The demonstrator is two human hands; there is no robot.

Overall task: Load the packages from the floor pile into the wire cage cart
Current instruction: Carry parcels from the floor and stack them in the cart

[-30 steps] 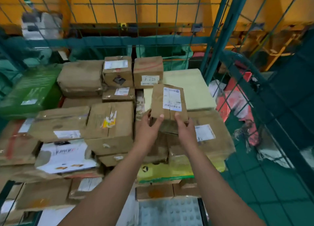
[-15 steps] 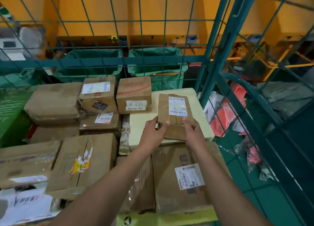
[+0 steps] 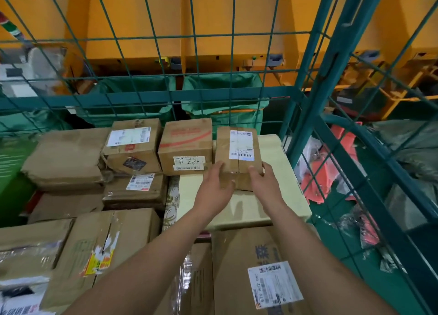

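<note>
I see left hand (image 3: 214, 189) and right hand (image 3: 264, 183) gripping small box (image 3: 238, 158) | flush beside red-striped box (image 3: 186, 146) | cage mesh (image 3: 237, 101) close behind

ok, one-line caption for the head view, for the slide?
Both hands set a small labelled box on a pale flat package inside the wire cage cart.

Two bare forearms are seen, no sleeves reaching wrist or forearm. Left hand (image 3: 214, 191) and right hand (image 3: 264, 184): no gloves, watch or bands noted; rings cannot be ruled out, fingers partly hidden.
</note>
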